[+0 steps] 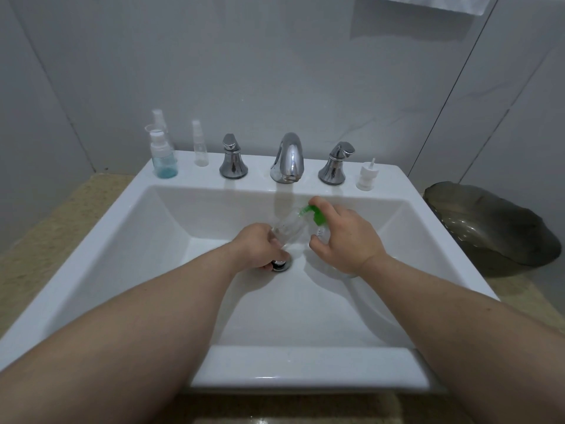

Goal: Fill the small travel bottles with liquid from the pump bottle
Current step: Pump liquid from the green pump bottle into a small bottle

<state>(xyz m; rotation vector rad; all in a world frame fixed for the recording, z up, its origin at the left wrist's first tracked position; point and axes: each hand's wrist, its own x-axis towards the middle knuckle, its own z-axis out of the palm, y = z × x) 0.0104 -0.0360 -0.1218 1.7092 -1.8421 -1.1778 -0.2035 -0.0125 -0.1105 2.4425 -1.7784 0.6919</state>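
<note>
Over the basin of the white sink (91,246), just above the metal drain (282,265), both hands are occupied. The left hand (255,247) grips a small clear bottle (287,229) by its lower part. This bottle is tilted, with its neck pointing up and to the right, toward the green pump head (315,214). The right hand (348,241) is curled around the pump bottle (321,233), of which only a little clear part shows between the fingers. Its index finger lies on top of the pump head. The nozzle and the neck of the small bottle are very close together; whether they touch, I cannot tell.

On the back ledge of the sink, at the left, stands a bottle with blue liquid (163,162). A clear spray bottle (159,119) is behind it and another clear spray bottle (200,145) is near it on the right. Then come the left tap handle (233,162), the chrome spout (289,157) and the right tap handle (334,165). A white pump cap (366,175) stands alone at the right end. Beside the sink, a dark glass dish (489,224) lies on the beige desk (30,255)
</note>
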